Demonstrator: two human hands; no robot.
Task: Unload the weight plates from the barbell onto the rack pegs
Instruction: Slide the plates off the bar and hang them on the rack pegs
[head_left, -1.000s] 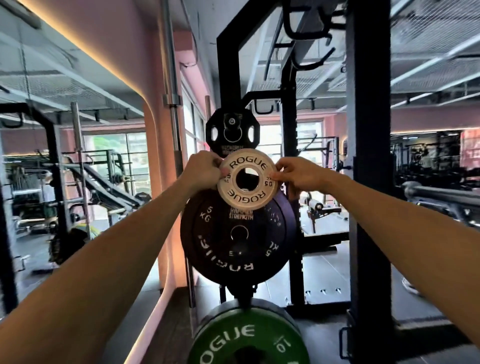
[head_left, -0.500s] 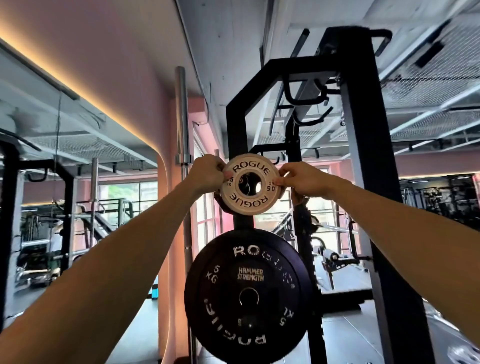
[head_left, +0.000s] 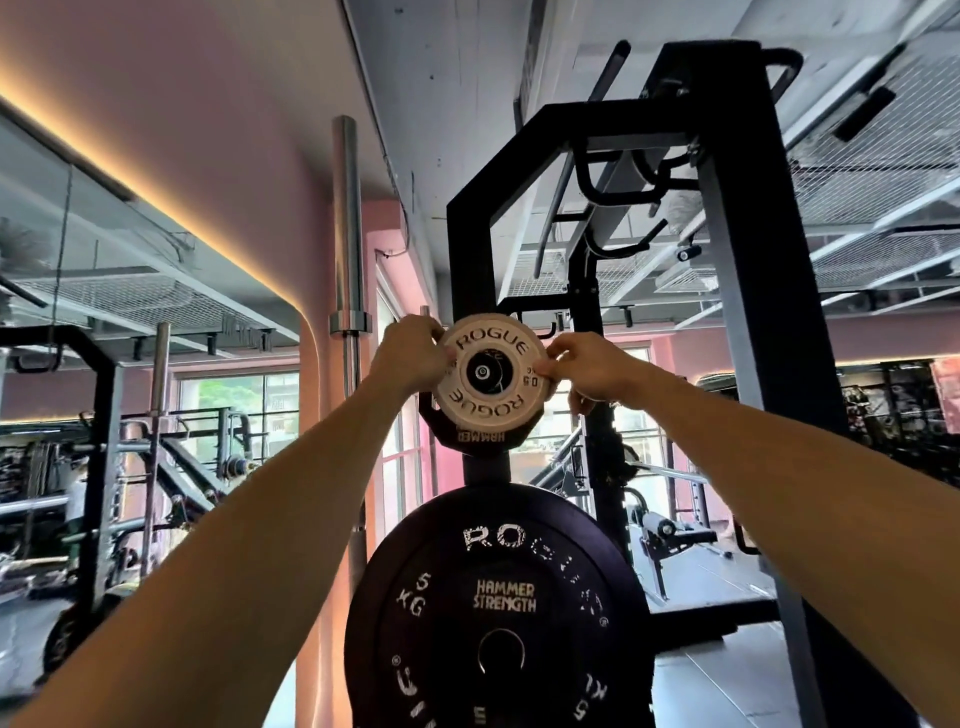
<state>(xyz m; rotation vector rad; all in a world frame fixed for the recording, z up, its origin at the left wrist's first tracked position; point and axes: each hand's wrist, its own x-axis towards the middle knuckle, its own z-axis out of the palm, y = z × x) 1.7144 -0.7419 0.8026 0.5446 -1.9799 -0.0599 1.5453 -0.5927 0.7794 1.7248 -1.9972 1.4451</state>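
A small white Rogue 0.5 plate (head_left: 491, 345) sits at the upper peg of the black rack (head_left: 470, 260), the peg's end (head_left: 483, 371) showing through its hole. My left hand (head_left: 410, 356) grips its left rim and my right hand (head_left: 584, 369) grips its right rim. Behind it a small black plate (head_left: 480, 441) hangs on the same peg. Below, a large black 5 kg Rogue plate (head_left: 498, 603) hangs on a lower peg. The loaded barbell is out of view.
A steel barbell (head_left: 345, 234) stands upright just left of the rack against the pink wall (head_left: 182, 104). A thick black rack upright (head_left: 753, 364) rises at the right. Mirrors and other gym machines fill the left; a bench lies behind on the right.
Both hands lifted the white plate from in front of the 5 kg plate up to the upper peg, and the peg now shows in its hole. My view tilted upward.
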